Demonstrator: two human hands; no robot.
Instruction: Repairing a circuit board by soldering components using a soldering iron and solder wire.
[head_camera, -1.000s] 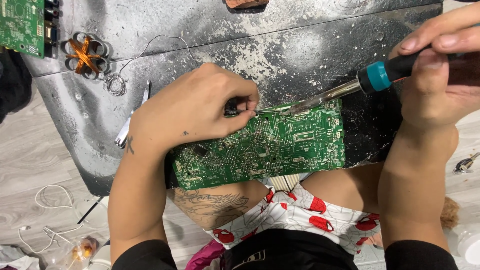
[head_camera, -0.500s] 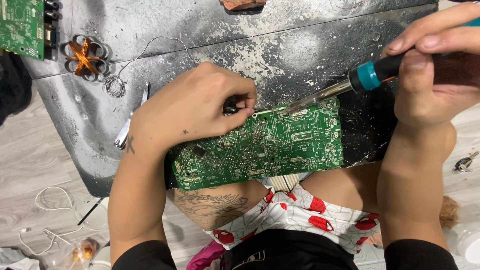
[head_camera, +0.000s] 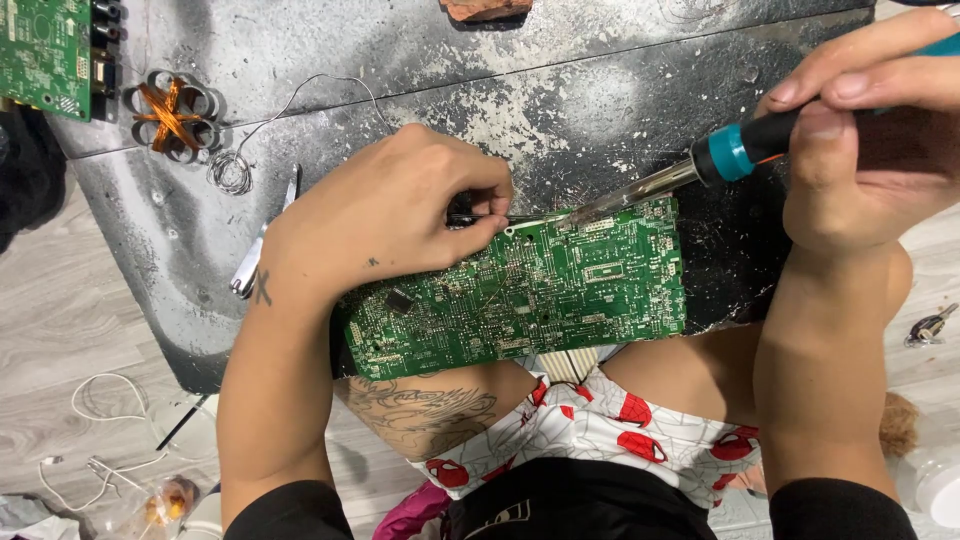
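Head view: a green circuit board (head_camera: 520, 295) is propped on the person's lap against a scorched grey metal sheet (head_camera: 300, 60). The left hand (head_camera: 385, 215) is closed at the board's top edge, fingertips pinched on a small dark part. A soldering iron (head_camera: 700, 170) is gripped in the right hand (head_camera: 865, 140), its tip touching that same edge. A copper coil (head_camera: 170, 112) lies well apart.

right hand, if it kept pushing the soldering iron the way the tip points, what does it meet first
The right hand aims the soldering iron down-left. Its tip already sits at the green circuit board's top edge; next in line are the left hand's fingertips, though depth is unclear.
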